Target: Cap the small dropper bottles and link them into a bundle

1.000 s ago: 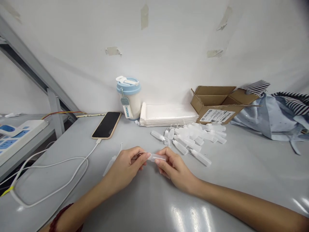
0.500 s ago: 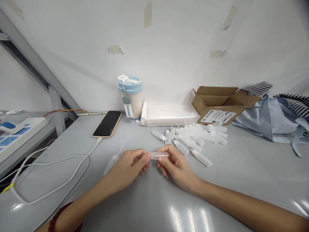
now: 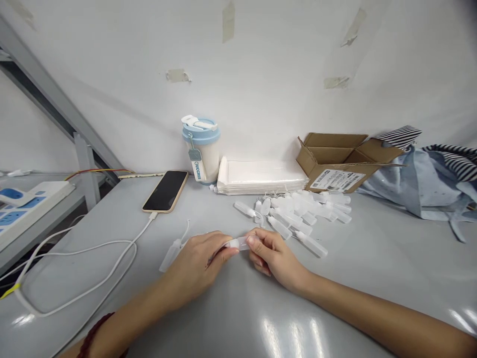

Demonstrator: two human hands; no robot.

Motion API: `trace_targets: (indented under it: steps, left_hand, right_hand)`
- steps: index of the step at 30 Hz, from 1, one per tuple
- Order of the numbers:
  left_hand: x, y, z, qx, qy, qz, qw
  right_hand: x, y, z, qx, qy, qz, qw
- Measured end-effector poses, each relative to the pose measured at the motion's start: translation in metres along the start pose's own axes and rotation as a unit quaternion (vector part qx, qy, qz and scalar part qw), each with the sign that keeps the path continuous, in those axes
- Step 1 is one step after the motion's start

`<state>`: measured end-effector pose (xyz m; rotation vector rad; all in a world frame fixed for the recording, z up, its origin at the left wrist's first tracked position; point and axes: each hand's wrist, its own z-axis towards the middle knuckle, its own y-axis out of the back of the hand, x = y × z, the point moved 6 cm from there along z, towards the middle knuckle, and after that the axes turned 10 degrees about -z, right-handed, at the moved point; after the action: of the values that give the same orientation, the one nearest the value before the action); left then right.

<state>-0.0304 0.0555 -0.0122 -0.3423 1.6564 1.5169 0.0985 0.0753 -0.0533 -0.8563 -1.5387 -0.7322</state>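
Lying level between the two hands, just above the table (image 3: 387, 268), the bottle (image 3: 243, 243) has its cap (image 3: 233, 243) toward the left hand (image 3: 197, 254) and its body toward the right hand (image 3: 275, 256). Left thumb and fingers close on the cap end with no visible gap; right thumb and forefinger pinch the body. The hold at both ends appears meant to keep each part steady against the other. Whether the bottle contains anything cannot be told. A second bottle (image 3: 170, 255) lies apart, beside the left hand, with a thin tube (image 3: 186, 228) at its top. The pile (image 3: 292, 211) of similar bottles lies loose beyond the right hand, presumably for easy reach; contents not discernible. Behind it, the carton (image 3: 328, 171) stands with flaps spread; its inner walls show, its floor does not. A stack (image 3: 263, 176) of white packs adjoins the carton. The cup (image 3: 204, 156) is upright and lidded, contents hidden. The phone (image 3: 166, 192) lies face up, cable (image 3: 152, 217) attached, probably placed there to charge clear of the hands.
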Motion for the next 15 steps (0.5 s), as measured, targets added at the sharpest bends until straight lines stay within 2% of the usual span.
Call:
trace_targets:
  steps: [5,7,10,12,15]
  left_hand:
    - [-0.0052,-0.0011,-0.0024,-0.008,-0.067,0.021,0.997]
    - [-0.0049,-0.0013,-0.0022,0.0,-0.042,0.006,0.999]
    - [-0.0017,-0.0014,-0.0006,0.021,0.029,-0.041,0.999]
    - [-0.0005,-0.0031,0.0008,0.045,0.06,-0.059,0.995]
    - [-0.0001,-0.0039,0.0026,0.056,0.071,-0.055,0.994]
  right_hand:
    - [-0.0024,-0.0011,-0.0006,-0.002,-0.017,0.016,1.0]
    - [-0.0036,-0.0005,-0.0003,-0.016,-0.024,0.034,0.999]
    - [-0.0026,0.002,0.0012,-0.044,-0.017,0.047,0.998]
    - [0.0005,0.0041,0.0016,-0.063,0.005,0.03,0.998]
    - [0.0046,0.0049,0.0002,-0.073,0.026,-0.027,0.997]
